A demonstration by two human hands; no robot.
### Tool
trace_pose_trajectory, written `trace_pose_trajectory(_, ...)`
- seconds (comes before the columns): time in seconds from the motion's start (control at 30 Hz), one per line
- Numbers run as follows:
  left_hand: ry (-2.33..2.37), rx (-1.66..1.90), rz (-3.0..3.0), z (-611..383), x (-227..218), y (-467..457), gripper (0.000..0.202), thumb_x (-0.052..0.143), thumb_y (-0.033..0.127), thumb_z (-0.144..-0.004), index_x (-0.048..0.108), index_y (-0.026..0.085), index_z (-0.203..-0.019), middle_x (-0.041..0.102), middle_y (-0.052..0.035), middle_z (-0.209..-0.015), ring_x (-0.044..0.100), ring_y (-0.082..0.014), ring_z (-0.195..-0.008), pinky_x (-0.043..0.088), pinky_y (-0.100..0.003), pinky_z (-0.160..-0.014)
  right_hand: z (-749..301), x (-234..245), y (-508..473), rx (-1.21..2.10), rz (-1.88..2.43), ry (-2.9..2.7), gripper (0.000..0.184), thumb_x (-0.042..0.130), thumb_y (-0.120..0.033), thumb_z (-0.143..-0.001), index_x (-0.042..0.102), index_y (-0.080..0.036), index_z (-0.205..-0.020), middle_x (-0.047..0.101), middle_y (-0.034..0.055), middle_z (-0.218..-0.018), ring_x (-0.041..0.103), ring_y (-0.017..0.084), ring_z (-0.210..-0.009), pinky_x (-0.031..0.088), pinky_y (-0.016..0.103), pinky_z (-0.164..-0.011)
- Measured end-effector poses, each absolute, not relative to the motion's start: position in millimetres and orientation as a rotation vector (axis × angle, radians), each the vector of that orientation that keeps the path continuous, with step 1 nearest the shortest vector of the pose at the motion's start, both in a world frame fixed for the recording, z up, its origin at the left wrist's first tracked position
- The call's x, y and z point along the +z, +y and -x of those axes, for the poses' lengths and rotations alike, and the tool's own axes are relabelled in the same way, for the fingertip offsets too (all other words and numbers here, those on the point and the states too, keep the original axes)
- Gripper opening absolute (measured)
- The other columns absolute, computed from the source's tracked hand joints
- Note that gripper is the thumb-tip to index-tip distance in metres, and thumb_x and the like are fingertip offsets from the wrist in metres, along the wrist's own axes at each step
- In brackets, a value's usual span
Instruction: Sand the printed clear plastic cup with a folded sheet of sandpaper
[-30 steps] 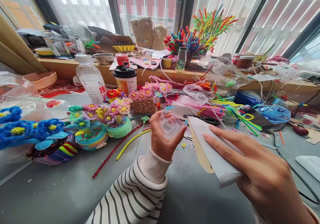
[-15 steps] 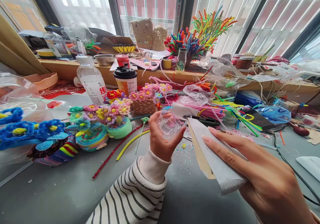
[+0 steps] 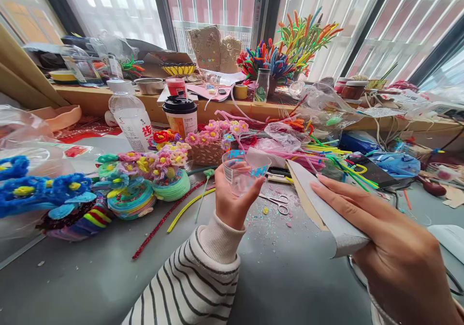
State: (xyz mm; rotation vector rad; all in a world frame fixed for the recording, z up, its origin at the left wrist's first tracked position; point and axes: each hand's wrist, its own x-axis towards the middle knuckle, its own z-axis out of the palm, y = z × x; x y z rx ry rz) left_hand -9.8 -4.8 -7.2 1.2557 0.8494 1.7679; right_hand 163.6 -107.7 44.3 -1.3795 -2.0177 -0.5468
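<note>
While blue pipe-cleaner flowers [image 3: 85, 184] stood at left, the left hand [image 3: 231, 206] held a clear plastic cup [image 3: 239, 174] in curled fingers [image 3: 219, 175] above the worktop [image 3: 290, 286]; scissors [image 3: 277, 202] lay right of it, and farther right the right hand [image 3: 398, 238] gripped folded paper [image 3: 337, 221].

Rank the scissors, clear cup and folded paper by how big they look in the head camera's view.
Largest to smallest:
1. Folded paper, in the right hand
2. Clear cup, in the left hand, which partly hides it
3. Scissors
</note>
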Motion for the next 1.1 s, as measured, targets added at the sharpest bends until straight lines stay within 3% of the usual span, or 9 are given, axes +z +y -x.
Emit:
trace_pose_trajectory(0.33, 0.789, 1.652, -1.178, 6, -10, -6, 0.056, 0.076, 0.037, -0.051, 0.044, 0.018, -0.093, 0.056, -0.0073, -0.091, 0.061, -0.0153, -0.079, 0.052, -0.033, -0.073, -146, 42, -105, -0.543, 1.218, -2.137, 0.055, 0.036, 0.001, -0.071, 0.051, -0.019, -0.121, 0.053, 0.0061, -0.124, 0.051, 0.019, -0.112, 0.044, 0.031, -0.092)
trace_pose_trajectory(0.63, 0.896, 1.761, -1.363, 7, -14, -8, 0.058, 0.075, 0.031, -0.055, 0.04, 0.018, -0.099, 0.055, -0.0102, -0.099, 0.06, -0.0194, -0.089, 0.05, -0.039, -0.08, -144, 38, -109, -0.613, 1.25, -2.117, 0.054, 0.037, 0.001, -0.073, 0.05, -0.018, -0.122, 0.051, 0.0077, -0.126, 0.049, 0.021, -0.114, 0.04, 0.034, -0.096)
trace_pose_trajectory(1.1, 0.925, 1.878, -1.504, 9, -15, -7, 0.062, 0.075, 0.027, -0.056, 0.039, 0.018, -0.104, 0.055, -0.0084, -0.1, 0.059, -0.0194, -0.09, 0.05, -0.037, -0.081, -144, 39, -106, -0.638, 1.287, -2.097, 0.056, 0.035, 0.0, -0.07, 0.053, -0.019, -0.119, 0.056, 0.0077, -0.12, 0.055, 0.021, -0.107, 0.046, 0.034, -0.088)
